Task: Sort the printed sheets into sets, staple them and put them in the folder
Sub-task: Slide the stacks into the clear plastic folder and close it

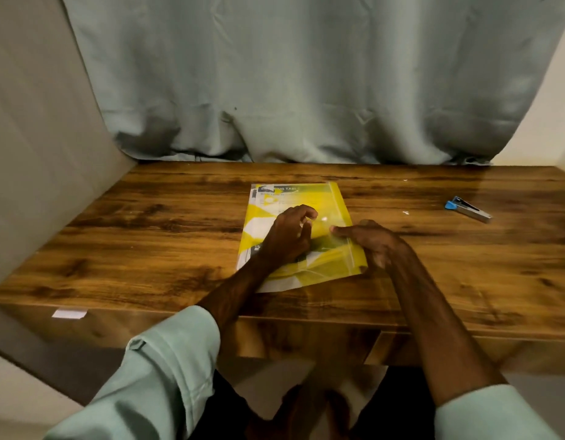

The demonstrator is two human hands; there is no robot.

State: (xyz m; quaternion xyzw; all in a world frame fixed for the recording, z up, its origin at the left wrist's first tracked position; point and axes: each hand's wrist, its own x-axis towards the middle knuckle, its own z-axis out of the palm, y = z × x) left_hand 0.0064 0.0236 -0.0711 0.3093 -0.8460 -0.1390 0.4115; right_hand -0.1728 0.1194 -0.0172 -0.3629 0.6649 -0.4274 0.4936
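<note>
while the yellow clear-fronted plastic folder [332,204], printed sheets [268,200] inside, lies central on the brown wooden table [147,236], the left hand [289,236] rests on it, fingers loosely curled, and the right hand [373,241] pinches its right edge; a blue-and-silver metal stapler [468,209] lies far right.

The left forearm [239,287] and the right forearm [433,312] reach forward and come closer together. The left hand [290,236] has curled fingers. Just right of it, the right hand [371,242] grips the folder [325,198] edge, thumb pointing left.
</note>
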